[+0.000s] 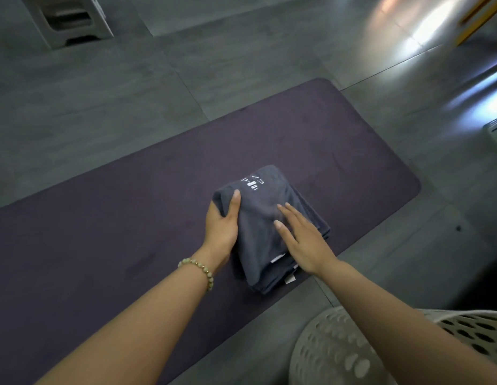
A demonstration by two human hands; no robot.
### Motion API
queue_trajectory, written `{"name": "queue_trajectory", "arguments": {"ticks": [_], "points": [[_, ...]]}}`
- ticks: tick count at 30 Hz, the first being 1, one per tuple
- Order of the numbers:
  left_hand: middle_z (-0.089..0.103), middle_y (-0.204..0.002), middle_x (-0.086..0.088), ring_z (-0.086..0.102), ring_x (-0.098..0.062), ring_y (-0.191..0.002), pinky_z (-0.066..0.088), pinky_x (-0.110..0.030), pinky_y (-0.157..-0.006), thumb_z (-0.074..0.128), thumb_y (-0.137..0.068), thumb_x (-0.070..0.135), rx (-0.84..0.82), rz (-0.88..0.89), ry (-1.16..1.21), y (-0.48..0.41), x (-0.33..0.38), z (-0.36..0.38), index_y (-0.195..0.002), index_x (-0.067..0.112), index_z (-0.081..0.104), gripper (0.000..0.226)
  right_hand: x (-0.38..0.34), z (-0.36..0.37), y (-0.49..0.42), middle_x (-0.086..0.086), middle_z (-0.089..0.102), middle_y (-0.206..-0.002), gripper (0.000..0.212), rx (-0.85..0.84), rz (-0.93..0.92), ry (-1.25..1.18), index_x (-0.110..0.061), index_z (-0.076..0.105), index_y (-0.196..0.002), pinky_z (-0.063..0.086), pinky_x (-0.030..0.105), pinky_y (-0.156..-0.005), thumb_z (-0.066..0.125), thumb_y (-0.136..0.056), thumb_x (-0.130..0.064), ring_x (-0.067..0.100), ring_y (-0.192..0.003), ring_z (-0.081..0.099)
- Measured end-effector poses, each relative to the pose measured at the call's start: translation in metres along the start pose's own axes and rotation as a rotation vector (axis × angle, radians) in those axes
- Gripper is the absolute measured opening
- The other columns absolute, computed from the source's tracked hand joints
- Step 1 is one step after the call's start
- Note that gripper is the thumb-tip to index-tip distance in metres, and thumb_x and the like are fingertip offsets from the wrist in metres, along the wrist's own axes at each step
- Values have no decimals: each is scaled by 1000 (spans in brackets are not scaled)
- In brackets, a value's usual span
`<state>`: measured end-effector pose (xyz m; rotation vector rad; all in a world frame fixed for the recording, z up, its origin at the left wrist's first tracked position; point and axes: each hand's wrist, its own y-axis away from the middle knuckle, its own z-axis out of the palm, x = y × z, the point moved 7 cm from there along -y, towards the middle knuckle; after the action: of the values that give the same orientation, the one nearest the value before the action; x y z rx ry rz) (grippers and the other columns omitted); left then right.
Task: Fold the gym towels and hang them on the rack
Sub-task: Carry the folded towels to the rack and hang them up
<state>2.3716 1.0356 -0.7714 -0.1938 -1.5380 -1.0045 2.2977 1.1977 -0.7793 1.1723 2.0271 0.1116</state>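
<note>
just ahead and below the camera, two bare forearms reach to a folded dark grey towel (255,245) that lies on a dark purple exercise mat (130,204), near the mat's closer long edge.

the left hand (222,226) grips the towel's left edge: its thumb (233,204) lies along the top of the cloth, and the other fingers are hidden on the far side of the hand, so how they sit cannot be told. a bracelet (198,266) of pale beads circles the left wrist.

the right hand (302,240) lies spread and flat on the right half of the towel, its fingers (289,212) straight and slightly apart, palm down, holding nothing.

the towel is a thick oblong of several layers, with its stacked edges showing along the right side. white lettering (252,184), too blurred to read, marks its far end, and a small white label (290,279) pokes out at the near end.

the mat runs slantwise across a grey tiled floor (102,93). a white plastic basket (333,348) with round holes stands at the lower right, beside the mat, and the right forearm crosses over its rim. a white plastic stool (66,20) stands on the floor at the far left, well apart from the mat. yellow bars (475,20) slant across the far right corner, above a bright glare on the tiles.
</note>
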Motion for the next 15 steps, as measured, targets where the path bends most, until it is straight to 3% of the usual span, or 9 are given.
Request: {"name": "queue_trajectory", "arguments": {"ticks": [5, 9, 11, 13, 15], "points": [[69, -93, 9, 65, 4, -81, 48, -8, -67, 62, -91, 21, -76, 150, -111, 47, 112, -20, -101, 18, 62, 10, -102, -80, 49, -24, 22, -152, 71, 106, -133, -194, -33, 20, -150, 23, 28, -116, 46, -88, -59, -4, -140, 22], [69, -89, -1, 62, 5, -79, 46, -8, -72, 63, -89, 14, -191, 302, -315, 100, 225, -49, -99, 4, 64, 14, -210, -141, 89, -21, 26, -151, 78, -7, -231, -219, -42, 24, -145, 22, 27, -113, 57, -78, -63, -1, -140, 21], [69, -82, 10, 61, 9, -75, 45, -8, -70, 61, -90, 14, -242, 365, -392, 129, 286, -67, -93, 9, 65, 7, -266, -166, 110, -25, 32, -144, 69, -88, -232, -259, -44, 37, -139, 22, 26, -114, 57, -75, -63, -2, -140, 21], [68, -72, 17, 58, 10, -71, 45, -11, -67, 60, -90, 17, -253, 402, -414, 161, 345, -88, -84, 17, 64, 7, -326, -184, 135, -23, 50, -133, 56, -163, -278, -272, -37, 55, -127, 32, 29, -111, 61, -77, -63, -1, -132, 39], [64, -66, 19, 54, 7, -66, 44, -13, -63, 59, -90, 21, -229, 438, -397, 195, 401, -111, -78, 18, 61, 12, -385, -196, 162, -17, 68, -105, 39, -227, -354, -325, -28, 66, -109, 47, 28, -95, 67, -80, -54, 0, -104, 61]]}}
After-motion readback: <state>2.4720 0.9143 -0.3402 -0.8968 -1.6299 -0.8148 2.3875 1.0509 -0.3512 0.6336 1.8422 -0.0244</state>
